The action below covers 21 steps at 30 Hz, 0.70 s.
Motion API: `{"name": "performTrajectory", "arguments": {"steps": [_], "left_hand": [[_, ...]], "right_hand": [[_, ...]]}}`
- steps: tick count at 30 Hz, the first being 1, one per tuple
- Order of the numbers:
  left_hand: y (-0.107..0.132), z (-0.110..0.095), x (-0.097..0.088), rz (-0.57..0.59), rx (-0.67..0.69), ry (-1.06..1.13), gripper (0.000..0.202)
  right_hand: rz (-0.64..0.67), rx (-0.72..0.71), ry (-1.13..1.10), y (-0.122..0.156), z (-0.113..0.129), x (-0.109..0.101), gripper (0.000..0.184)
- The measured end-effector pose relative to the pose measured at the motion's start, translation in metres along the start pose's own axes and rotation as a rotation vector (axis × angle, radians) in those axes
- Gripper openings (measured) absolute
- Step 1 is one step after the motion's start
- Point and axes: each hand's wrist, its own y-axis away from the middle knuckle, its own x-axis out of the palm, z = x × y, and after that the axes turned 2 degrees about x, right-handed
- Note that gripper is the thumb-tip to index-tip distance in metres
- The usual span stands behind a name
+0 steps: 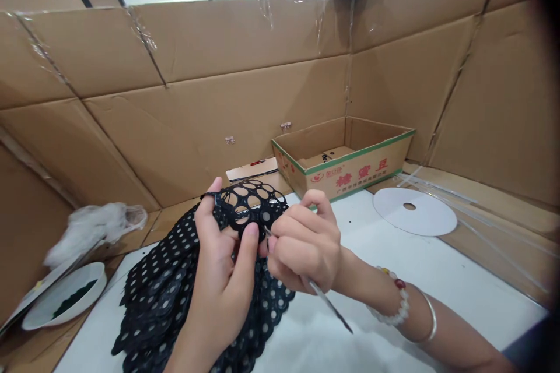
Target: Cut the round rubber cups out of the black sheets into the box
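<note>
In my left hand [223, 280] I pinch the edge of a black lace cloth [161, 285] between thumb and fingers. White dots cover the cloth, and its scalloped layers hang down over the white tabletop. A section with large round openings [251, 195] stretches over my fingers. My right hand [306, 242] is closed around a slim metal tool [330, 306]; one pointed end sticks out below the fist, and the other meets the cloth edge beside my left thumb. Exactly what kind of tool it is cannot be made out.
Cardboard walls [245, 105] surround the white table [332, 332]. A printed cardboard box [350, 178] with small black rings inside stands at the back. Right of it lie a white disc [389, 210] and clear strips [499, 250]. At left are a white bowl [94, 282] and a plastic bag [96, 230].
</note>
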Motion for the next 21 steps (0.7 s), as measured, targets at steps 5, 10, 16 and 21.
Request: {"name": "performTrajectory", "arguments": {"steps": [5,10,16,21], "left_hand": [[0.0,-0.003,0.002,-0.024,-0.017,-0.062,0.069],[-0.001,-0.001,-0.003,0.021,-0.03,-0.042,0.074],[-0.005,0.009,-0.007,0.125,0.002,-0.087,0.076],[-0.02,0.021,-0.011,0.188,-0.014,-0.44,0.07]], "right_hand": [[0.017,0.073,-0.074,0.001,-0.003,0.002,0.02],[-0.02,0.166,-0.162,0.001,-0.003,0.001,0.022],[-0.04,0.151,-0.08,0.007,-0.002,0.01,0.018],[-0.059,0.217,-0.04,0.027,-0.007,0.04,0.013]]}}
